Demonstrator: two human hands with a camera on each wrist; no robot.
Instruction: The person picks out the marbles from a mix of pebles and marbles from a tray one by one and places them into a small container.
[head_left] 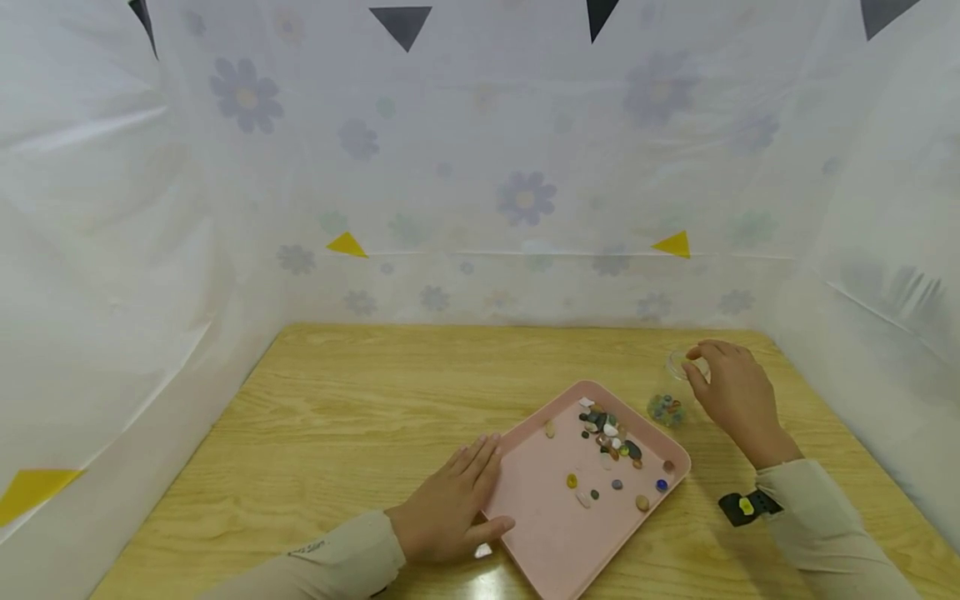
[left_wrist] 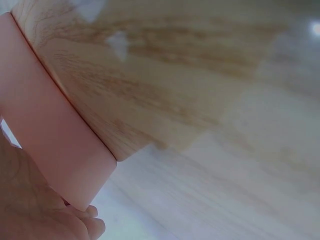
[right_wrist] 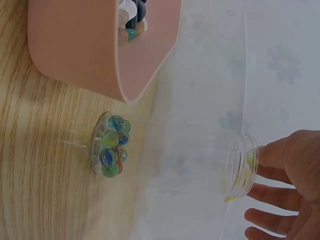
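Note:
My left hand (head_left: pixel 453 504) rests against the left edge of a pink tray (head_left: pixel 551 546), fingers straight along the rim and thumb over the near side. The left wrist view shows part of this hand (left_wrist: pixel 30 200) beside the tray's outer wall (left_wrist: pixel 60 120). My right hand (head_left: pixel 738 400) hovers over the mouth of a clear jar (head_left: pixel 678 363), thumb and forefinger slightly apart. In the right wrist view its fingertips are right at the jar rim (right_wrist: pixel 239 165), where a small yellow-green spot (right_wrist: pixel 250 159) shows. Several glass marbles (right_wrist: pixel 112 145) lie at the jar's bottom.
Mixed stones (head_left: pixel 611 431) cluster in the tray's far right part, with a blue bead (head_left: pixel 662 484) and a yellow ring-like bead (head_left: pixel 572 481) apart from them. The wooden table (head_left: pixel 390 392) is enclosed by white flowered sheeting (head_left: pixel 465 150). The jar stands just outside the tray's right side.

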